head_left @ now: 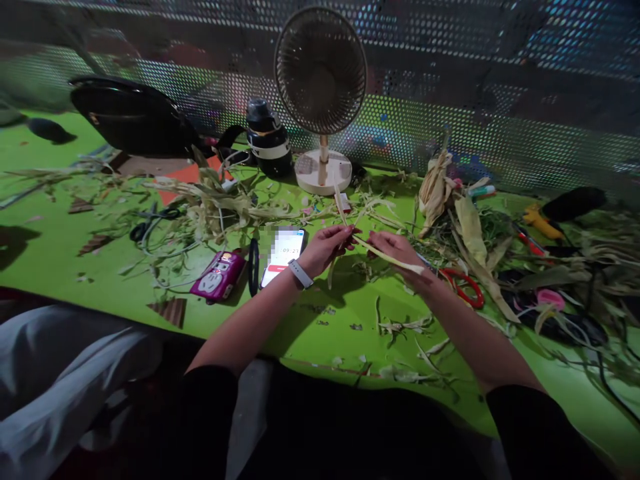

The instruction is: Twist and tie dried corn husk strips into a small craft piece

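My left hand (327, 250), with a light watch band on its wrist, pinches pale corn husk strips above the green table. One husk strip (387, 256) runs from its fingertips across to my right hand (396, 248) and over that wrist. The right fingers are closed together at the strip, close to the left fingertips. A narrower strip (341, 203) sticks up behind the left hand, and another end hangs below it. Just left of the left wrist lies a lit phone (286, 253) showing a timer. Red-handled scissors (465, 288) lie by my right forearm.
A fan (323, 175) and a dark bottle (269, 143) stand at the back before a perforated metal screen. A purple power bank (219, 276), dark scissors (153, 217) and piled husks (215, 200) lie left. A husk bundle (436, 187) and yellow glue gun (543, 222) are right.
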Tool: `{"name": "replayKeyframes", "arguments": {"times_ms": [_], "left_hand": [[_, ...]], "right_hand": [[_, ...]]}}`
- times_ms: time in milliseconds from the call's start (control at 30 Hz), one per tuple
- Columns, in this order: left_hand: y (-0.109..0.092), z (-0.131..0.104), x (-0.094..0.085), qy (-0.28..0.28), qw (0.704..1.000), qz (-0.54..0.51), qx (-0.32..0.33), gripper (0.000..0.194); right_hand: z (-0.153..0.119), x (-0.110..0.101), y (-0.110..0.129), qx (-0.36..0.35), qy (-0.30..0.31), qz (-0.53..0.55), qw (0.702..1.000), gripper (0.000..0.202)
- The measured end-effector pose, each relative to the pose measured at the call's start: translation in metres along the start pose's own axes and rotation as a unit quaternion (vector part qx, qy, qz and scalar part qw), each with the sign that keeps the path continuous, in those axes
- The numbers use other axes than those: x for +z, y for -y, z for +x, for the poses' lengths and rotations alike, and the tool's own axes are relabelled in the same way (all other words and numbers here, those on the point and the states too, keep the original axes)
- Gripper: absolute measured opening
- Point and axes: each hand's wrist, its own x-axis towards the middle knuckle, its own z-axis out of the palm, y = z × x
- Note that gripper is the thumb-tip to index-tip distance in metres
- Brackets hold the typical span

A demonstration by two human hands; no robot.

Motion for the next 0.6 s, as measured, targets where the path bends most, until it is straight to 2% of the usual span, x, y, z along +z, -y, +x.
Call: {"name": "replayKeyframes", "arguments": {"times_ms": [100,167,333,400,533,600], "left_hand": [[0.003,0.000,0.001,-0.008,0.999,0.030,0.014,0.034],[0.003,0.000,0.002,-0.019,0.998,0.047,0.024,0.034],[0.000,-0.003,0.006,-0.054,0.994,0.078,0.054,0.036],[0.002,-0.004,0.006,-0.061,0.991,0.092,0.075,0.037],[0.013,-0.004,0.005,-0.066,0.978,0.142,0.135,0.032],[0.017,-0.003,0.005,-0.070,0.974,0.158,0.144,0.031]], "right_hand": [[-0.002,-0.005,0.001,-0.032,-0.056,-0.034,0.997,0.044],[-0.004,-0.008,0.005,-0.017,-0.053,-0.042,0.998,0.043],[-0.012,-0.004,0.015,0.084,0.085,-0.001,0.993,0.042],[-0.020,0.004,0.015,0.068,0.117,-0.012,0.991,0.041],[-0.037,0.024,0.015,-0.011,0.084,-0.114,0.990,0.037],[-0.040,0.028,0.016,-0.028,0.086,-0.151,0.984,0.037]]}}
